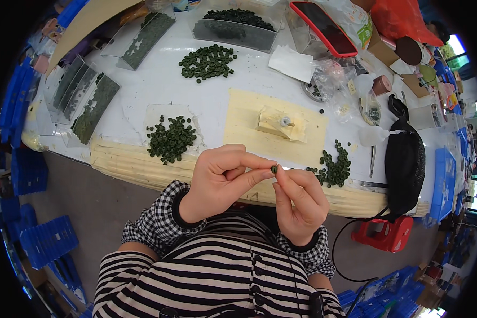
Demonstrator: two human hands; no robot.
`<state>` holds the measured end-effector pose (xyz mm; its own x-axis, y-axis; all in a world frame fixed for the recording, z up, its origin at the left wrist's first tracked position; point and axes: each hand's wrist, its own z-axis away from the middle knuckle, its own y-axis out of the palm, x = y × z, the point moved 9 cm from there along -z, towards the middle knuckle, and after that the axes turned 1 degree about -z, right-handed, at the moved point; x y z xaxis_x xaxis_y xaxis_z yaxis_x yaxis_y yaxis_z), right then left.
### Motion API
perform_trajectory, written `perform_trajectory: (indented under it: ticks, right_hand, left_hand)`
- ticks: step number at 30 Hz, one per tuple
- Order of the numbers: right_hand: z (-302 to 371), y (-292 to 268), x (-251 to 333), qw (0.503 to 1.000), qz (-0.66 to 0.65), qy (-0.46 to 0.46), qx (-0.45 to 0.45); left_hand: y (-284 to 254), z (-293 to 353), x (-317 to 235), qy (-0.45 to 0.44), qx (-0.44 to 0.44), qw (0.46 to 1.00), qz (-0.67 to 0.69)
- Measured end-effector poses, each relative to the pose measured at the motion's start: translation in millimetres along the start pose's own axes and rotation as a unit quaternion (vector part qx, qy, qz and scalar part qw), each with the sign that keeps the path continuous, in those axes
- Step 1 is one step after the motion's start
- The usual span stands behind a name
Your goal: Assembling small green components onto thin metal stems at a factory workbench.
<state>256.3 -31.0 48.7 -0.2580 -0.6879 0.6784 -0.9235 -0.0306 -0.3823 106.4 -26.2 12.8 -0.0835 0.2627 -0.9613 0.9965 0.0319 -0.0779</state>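
My left hand [220, 177] pinches a small dark green round piece [274, 169] between thumb and forefinger. From the other side, the fingertips of my right hand [300, 201] meet the same piece, closed against it. Both hands hover over the padded front edge of the table. Just beyond them stands a small tape-wrapped block [273, 123] with a short peg on top, on a sheet of yellowish paper [238, 119]. A pile of similar green pieces [170, 139] lies beyond my left hand, and a smaller pile [336, 165] lies to the right of my right hand.
Farther back are another green pile [206, 62] and clear bins [236, 34] of dark pieces. A red-cased phone [323, 27] leans at the back. A black mesh pouch [404, 164] and tweezers [373, 160] lie at right. Below the table edge sits a red plastic stool [382, 233].
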Motion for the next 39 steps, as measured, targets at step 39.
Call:
perform_trajectory:
  ticks: [39]
  right_hand:
    - [0,3,-8,0.999,-0.012,0.028,0.016]
  left_hand:
    - [-2,-6,-1,0.013,0.015,0.999,-0.041]
